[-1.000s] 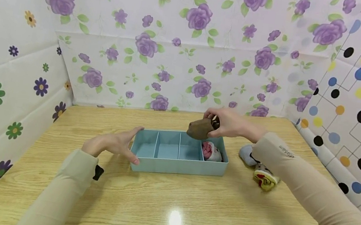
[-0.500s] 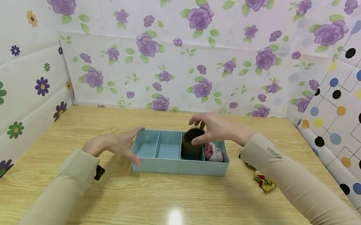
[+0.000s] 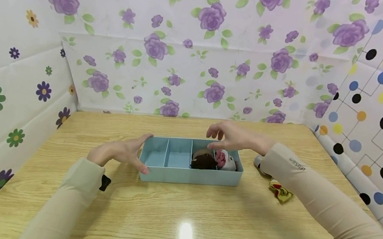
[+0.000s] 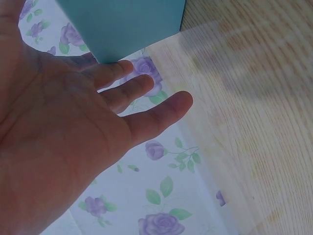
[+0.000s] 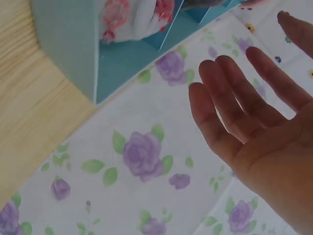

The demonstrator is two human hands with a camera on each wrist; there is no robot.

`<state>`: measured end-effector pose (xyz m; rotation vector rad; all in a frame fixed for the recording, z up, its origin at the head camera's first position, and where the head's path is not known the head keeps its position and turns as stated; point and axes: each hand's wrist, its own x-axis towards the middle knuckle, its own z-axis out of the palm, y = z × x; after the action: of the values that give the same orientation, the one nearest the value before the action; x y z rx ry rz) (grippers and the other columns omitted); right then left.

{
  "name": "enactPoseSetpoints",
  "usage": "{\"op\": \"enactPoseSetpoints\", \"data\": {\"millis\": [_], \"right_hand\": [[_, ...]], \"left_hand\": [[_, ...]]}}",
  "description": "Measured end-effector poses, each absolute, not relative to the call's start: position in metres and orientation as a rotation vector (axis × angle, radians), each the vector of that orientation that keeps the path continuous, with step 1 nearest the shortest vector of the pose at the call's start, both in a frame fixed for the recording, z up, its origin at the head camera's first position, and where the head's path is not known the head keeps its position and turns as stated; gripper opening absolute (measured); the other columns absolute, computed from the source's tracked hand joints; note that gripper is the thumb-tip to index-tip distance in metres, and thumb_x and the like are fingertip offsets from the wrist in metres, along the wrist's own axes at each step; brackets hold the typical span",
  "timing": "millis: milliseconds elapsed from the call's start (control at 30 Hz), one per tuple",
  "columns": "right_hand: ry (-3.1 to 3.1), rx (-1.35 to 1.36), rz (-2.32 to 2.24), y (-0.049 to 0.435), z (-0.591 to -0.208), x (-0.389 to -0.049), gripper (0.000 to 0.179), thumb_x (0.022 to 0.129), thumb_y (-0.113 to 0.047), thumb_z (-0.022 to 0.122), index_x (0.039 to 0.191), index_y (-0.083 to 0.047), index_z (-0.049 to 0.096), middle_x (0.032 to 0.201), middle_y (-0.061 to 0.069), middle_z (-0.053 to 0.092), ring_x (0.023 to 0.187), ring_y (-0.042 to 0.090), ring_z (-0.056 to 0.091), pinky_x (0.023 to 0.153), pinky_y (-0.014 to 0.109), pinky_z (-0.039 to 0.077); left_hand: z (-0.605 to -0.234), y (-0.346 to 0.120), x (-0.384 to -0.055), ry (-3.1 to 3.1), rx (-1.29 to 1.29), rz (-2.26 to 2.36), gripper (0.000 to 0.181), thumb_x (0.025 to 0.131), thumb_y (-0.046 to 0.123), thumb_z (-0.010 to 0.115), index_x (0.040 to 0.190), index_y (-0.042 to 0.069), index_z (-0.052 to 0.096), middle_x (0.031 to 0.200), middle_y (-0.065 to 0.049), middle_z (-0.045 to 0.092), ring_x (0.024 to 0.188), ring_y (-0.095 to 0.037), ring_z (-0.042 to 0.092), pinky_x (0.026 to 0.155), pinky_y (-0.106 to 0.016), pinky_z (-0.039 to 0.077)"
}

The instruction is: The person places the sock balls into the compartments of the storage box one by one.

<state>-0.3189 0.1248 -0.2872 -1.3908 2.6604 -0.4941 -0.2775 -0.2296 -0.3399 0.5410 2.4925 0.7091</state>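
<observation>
A light blue divided storage box [image 3: 189, 177] lies lengthwise on the table. My left hand [image 3: 118, 152] holds its left end, thumb at the near corner and fingers at the far corner. In the left wrist view, several fingers [image 4: 156, 117] stretch out below the box wall. A dark brown rolled sock [image 3: 204, 162] sits in the third compartment from the left, with a paler part behind it. The rightmost compartment holds a white and pink rolled sock [image 3: 226, 161]. Just above the box's far side hovers my right hand [image 3: 234, 136], fingers loosely bent, holding nothing.
To the right of the box lie a yellow and red rolled sock [image 3: 280, 191] and a greyish one [image 3: 258, 162], partly hidden by the right sleeve [image 3: 307, 179]. Patterned cloth walls [image 3: 182, 78] border the table [image 3: 150, 215] at the back and sides.
My right hand has lowered the brown sock into the third compartment and let it go, then drawn slightly up and right. The left hand has stayed at the box's end.
</observation>
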Motion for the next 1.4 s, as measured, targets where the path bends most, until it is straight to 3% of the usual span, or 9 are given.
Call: {"op": "enactPoseSetpoints", "data": {"millis": [267,600,767,900,1167,1400], "right_hand": [[2.881,-1.165,-0.579,0.17,-0.296,-0.338,0.03,0.091,-0.016,0.067,0.115,0.001,0.063,0.11,0.019,0.066,0.097,0.031,0.063,0.085,0.046,0.054],[2.917,-0.867,-0.277,0.231,-0.321,-0.341,0.046,0.087,-0.025,0.071,0.12,0.004,0.059,0.119,0.025,0.063,0.111,0.042,0.059,0.091,0.054,0.049],[2.799,-0.762,-0.146,0.243,-0.336,-0.336,0.063,0.083,-0.035,0.075,0.127,0.004,0.053,0.125,0.027,0.058,0.113,0.041,0.057,0.089,0.051,0.05],[2.731,-0.656,-0.152,0.248,-0.349,-0.334,0.073,0.075,-0.04,0.081,0.128,0.002,0.052,0.12,0.021,0.059,0.101,0.03,0.058,0.077,0.04,0.05],[2.743,-0.674,-0.201,0.25,-0.359,-0.337,0.064,0.072,-0.028,0.084,0.12,0.002,0.054,0.106,0.016,0.061,0.086,0.022,0.055,0.068,0.032,0.046],[2.795,-0.818,-0.258,0.245,-0.354,-0.342,0.05,0.072,-0.012,0.076,0.115,0.005,0.056,0.103,0.018,0.062,0.082,0.022,0.053,0.063,0.03,0.044]], "left_hand": [[-0.34,-0.23,-0.278,2.488,0.555,0.741,0.128,0.074,0.04,0.082,0.154,0.007,-0.012,0.16,-0.026,-0.004,0.147,-0.046,0.006,0.113,-0.064,0.022],[-0.34,-0.23,-0.279,2.499,0.569,0.733,0.127,0.074,0.04,0.082,0.154,0.007,-0.011,0.16,-0.026,-0.002,0.147,-0.046,0.007,0.113,-0.064,0.022],[-0.339,-0.23,-0.279,2.498,0.561,0.733,0.128,0.074,0.041,0.083,0.154,0.008,-0.011,0.16,-0.026,-0.003,0.147,-0.046,0.006,0.114,-0.064,0.022],[-0.34,-0.229,-0.278,2.497,0.545,0.723,0.129,0.073,0.042,0.083,0.154,0.009,-0.011,0.161,-0.024,-0.004,0.148,-0.045,0.006,0.114,-0.063,0.022],[-0.342,-0.229,-0.279,2.495,0.536,0.724,0.129,0.073,0.041,0.083,0.154,0.009,-0.012,0.161,-0.024,-0.003,0.148,-0.045,0.007,0.114,-0.063,0.022],[-0.342,-0.229,-0.278,2.496,0.538,0.717,0.128,0.074,0.04,0.082,0.154,0.008,-0.012,0.16,-0.026,-0.002,0.147,-0.046,0.008,0.113,-0.064,0.023]]}}
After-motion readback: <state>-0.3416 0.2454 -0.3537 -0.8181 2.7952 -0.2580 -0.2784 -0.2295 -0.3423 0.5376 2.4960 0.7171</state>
